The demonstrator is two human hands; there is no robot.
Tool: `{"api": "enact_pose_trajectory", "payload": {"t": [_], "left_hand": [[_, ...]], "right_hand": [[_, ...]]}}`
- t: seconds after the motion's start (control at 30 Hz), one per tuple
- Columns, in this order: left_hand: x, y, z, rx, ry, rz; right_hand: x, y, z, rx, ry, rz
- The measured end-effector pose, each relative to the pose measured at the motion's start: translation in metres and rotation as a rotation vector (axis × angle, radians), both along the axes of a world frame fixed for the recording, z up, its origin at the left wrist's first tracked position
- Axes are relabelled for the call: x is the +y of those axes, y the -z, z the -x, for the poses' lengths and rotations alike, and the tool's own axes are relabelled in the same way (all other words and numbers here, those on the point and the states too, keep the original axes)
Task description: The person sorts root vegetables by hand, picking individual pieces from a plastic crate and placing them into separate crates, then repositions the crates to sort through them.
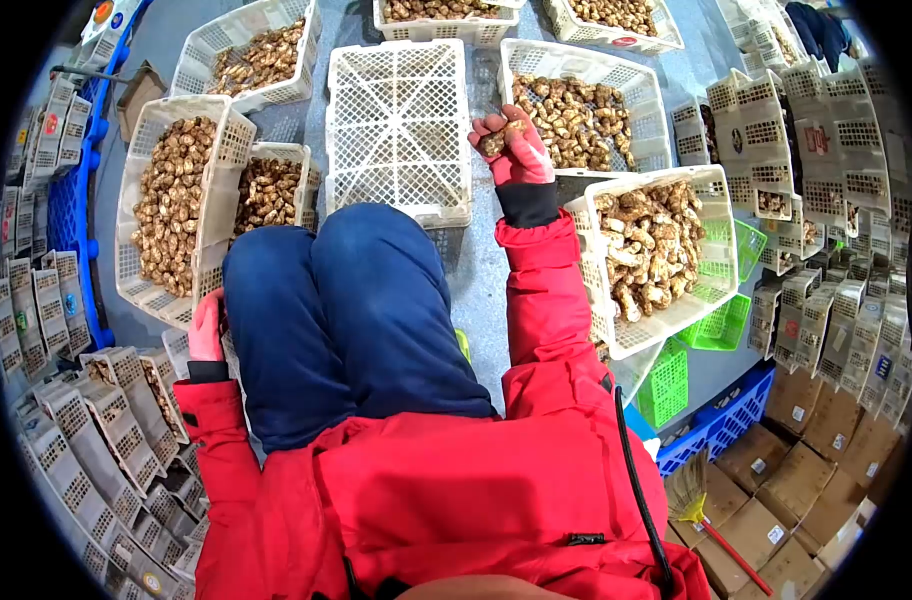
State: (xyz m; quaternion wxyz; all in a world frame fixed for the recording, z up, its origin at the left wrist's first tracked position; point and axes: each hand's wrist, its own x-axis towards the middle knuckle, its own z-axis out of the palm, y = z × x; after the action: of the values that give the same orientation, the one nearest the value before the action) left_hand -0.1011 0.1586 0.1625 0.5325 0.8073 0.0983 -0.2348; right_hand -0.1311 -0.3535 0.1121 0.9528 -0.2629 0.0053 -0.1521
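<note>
My right hand (pixel 513 148) is raised at the left edge of a white crate (pixel 656 120) of brown lumpy produce, its fingers curled round one brown piece (pixel 495 143). Nearer to me, a tilted white crate (pixel 718 200) of larger, paler pieces stands right of my right forearm. My left hand (pixel 208 328) is low beside my left knee, under the near corner of a white crate (pixel 128 240) full of rounder brown pieces. Its fingers are mostly hidden by the crate and my leg. An upside-down white crate (pixel 398 130) stands in front of my knees.
More white crates (pixel 191 70) of produce stand at the back. Stacked crates (pixel 826 150) line both sides. Green baskets (pixel 664 385), a blue pallet (pixel 721 420), cardboard boxes (pixel 801 490) and a broom (pixel 688 495) are at the right. Another person (pixel 818 35) is at the upper right.
</note>
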Motion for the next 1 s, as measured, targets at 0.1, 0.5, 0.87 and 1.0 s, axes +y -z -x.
{"api": "enact_pose_trajectory", "payload": {"t": [0.1, 0.5, 0.87, 1.0], "left_hand": [[0.004, 0.004, 0.0, -0.007, -0.003, 0.052], [0.013, 0.005, 0.003, -0.028, 0.036, 0.005], [-0.143, -0.114, -0.04, -0.335, 0.159, 0.283], [-0.27, -0.095, -0.022, 0.511, 0.731, 0.838]], "right_hand": [[0.002, -0.002, -0.002, 0.024, 0.03, 0.029], [0.001, 0.011, 0.016, 0.23, 0.044, 0.237], [0.03, -0.067, 0.022, -0.017, 0.135, 0.175], [0.061, -0.124, 0.04, -0.108, 0.127, 0.335]]}}
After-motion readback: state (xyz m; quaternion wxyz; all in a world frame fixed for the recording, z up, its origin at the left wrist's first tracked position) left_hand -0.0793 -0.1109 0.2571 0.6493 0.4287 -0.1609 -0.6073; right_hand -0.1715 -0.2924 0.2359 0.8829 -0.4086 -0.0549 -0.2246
